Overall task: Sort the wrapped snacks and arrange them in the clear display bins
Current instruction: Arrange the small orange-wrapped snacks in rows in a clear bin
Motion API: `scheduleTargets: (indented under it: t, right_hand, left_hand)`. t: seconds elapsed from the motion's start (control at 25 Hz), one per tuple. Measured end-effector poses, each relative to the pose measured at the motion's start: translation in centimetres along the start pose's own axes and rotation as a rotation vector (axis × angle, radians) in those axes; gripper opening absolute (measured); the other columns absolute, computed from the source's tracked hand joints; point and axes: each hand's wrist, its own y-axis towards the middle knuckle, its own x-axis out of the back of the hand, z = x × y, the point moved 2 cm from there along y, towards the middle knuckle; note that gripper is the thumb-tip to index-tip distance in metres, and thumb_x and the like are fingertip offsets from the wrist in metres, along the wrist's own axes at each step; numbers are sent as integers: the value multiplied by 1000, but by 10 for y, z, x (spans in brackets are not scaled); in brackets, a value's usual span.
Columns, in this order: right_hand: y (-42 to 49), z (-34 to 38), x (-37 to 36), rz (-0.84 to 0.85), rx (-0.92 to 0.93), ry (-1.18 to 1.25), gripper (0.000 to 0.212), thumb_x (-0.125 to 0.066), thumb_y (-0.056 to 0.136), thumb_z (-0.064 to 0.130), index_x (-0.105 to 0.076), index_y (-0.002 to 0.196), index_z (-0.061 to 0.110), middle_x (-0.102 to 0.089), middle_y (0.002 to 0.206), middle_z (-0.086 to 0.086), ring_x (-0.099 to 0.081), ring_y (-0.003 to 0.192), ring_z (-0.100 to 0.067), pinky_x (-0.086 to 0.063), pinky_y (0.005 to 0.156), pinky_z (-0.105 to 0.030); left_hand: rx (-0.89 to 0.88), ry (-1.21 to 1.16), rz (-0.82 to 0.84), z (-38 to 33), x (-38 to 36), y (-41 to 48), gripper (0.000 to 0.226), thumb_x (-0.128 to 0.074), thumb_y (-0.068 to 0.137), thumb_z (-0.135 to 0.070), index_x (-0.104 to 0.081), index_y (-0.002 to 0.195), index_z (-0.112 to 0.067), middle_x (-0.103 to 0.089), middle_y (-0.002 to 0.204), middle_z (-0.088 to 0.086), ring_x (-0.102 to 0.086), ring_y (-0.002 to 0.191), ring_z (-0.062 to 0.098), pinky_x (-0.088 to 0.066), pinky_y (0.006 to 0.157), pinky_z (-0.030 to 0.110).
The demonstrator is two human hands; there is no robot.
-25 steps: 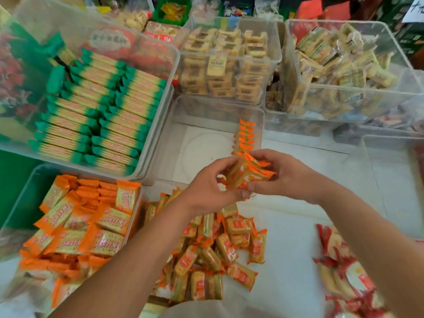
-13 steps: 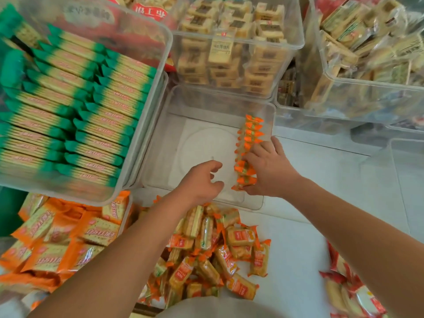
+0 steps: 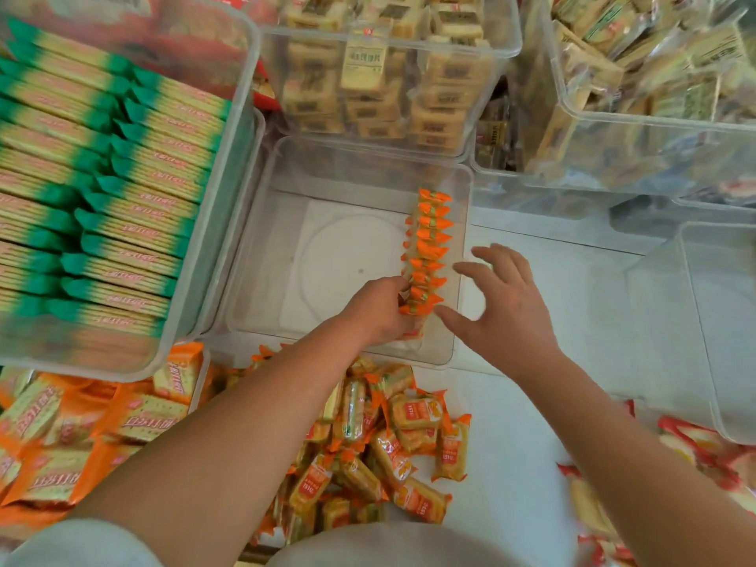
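Observation:
A row of small orange-wrapped snacks (image 3: 429, 239) stands on edge along the right wall of a clear display bin (image 3: 262, 223), which holds nothing else. My left hand (image 3: 378, 311) reaches into the bin, its fingers curled round the packets at the near end of the row. My right hand (image 3: 505, 304) hovers just right of the row over the bin's right wall, fingers spread and holding nothing. A loose pile of the same orange snacks (image 3: 392, 444) lies on the white counter in front of the bin, under my left forearm.
A bin of green-ended packets (image 3: 102, 178) sits at left, with larger orange packets (image 3: 82, 435) below it. Bins of beige snacks (image 3: 380, 75) and mixed wrapped snacks (image 3: 654, 96) stand behind. Another clear bin (image 3: 720, 321) stands at right, red-wrapped snacks (image 3: 695, 452) beneath it.
My right hand set the handful of orange snacks at the row's near end, let go and drew back to the right. My left hand moved forward onto the row's near end.

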Motion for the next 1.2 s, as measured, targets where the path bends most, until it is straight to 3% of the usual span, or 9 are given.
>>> scheduleTargets:
  t: [0.16, 0.28, 0.4, 0.48, 0.72, 0.88, 1.0, 1.08, 1.2]
  right_hand:
    - [-64, -7, 5, -67, -325, 170, 35, -79, 87, 31, -70, 119, 19, -63, 125, 4, -56, 122, -17, -45, 92, -30]
    - [-112, -11, -18, 141, -571, 257, 28, -74, 90, 33, -67, 116, 25, -64, 109, 9, -63, 99, -9, -51, 80, -31]
    - [-157, -14, -53, 475, -769, 180, 35, -70, 89, 37, -60, 120, 25, -64, 108, 3, -62, 90, -14, -52, 79, -33]
    - [-179, -13, -67, 536, -866, 221, 42, -71, 85, 37, -53, 120, 22, -65, 103, 1, -64, 85, -16, -53, 73, -33]
    - [-192, -13, -71, 407, -950, 429, 46, -77, 88, 24, -55, 127, 15, -62, 86, 3, -62, 77, -12, -48, 63, -27]
    - [-201, -21, -54, 383, -982, 455, 28, -82, 82, 23, -65, 103, 17, -68, 96, -4, -66, 87, -23, -59, 82, -46]
    - [-185, -17, -15, 145, -1033, 606, 31, -84, 80, 16, -60, 99, 21, -67, 96, -7, -69, 86, -28, -60, 80, -58]
    - [-155, -2, 25, -93, -945, 699, 35, -83, 83, 13, -61, 108, 24, -67, 94, -4, -69, 81, -21, -62, 80, -52]
    - [-91, 39, 75, -221, -607, 776, 37, -81, 85, 11, -65, 114, 27, -69, 95, 9, -68, 83, -5, -57, 74, -19]
  left_hand:
    - [50, 12, -12, -3, -5, 0, 39, -81, 83, -30, -67, 118, -22, -65, 101, -6, -66, 97, 18, -51, 83, 29]
    - [75, 44, -5, -12, 2, -9, 42, -81, 82, -33, -66, 118, -20, -66, 103, -3, -68, 103, 23, -52, 86, 30]
    - [10, 152, -250, -26, 17, -47, 40, -71, 91, -34, -63, 128, -18, -65, 108, -2, -63, 97, 20, -51, 84, 31]
    - [-96, 121, -469, -29, 19, -87, 26, -67, 95, -32, -66, 118, -21, -65, 100, -6, -57, 84, 13, -49, 76, 30]
    - [-143, -202, -449, 4, -27, -163, 8, -67, 95, -22, -72, 94, -29, -64, 78, -21, -58, 68, 4, -53, 65, 31]
    - [-113, -221, -399, 14, -37, -168, 11, -66, 97, -22, -73, 95, -30, -65, 83, -25, -60, 68, 7, -54, 64, 33]
    - [-100, -232, -367, 15, -35, -165, 12, -66, 97, -22, -72, 94, -31, -65, 77, -27, -59, 65, 5, -50, 64, 27]
    - [-125, -231, -382, 17, -31, -162, 10, -65, 97, -25, -72, 97, -32, -67, 82, -24, -62, 73, 5, -54, 69, 30]
    - [-187, -196, -480, 17, -23, -157, 13, -66, 96, -25, -74, 105, -25, -68, 92, -20, -65, 84, 6, -57, 76, 32]
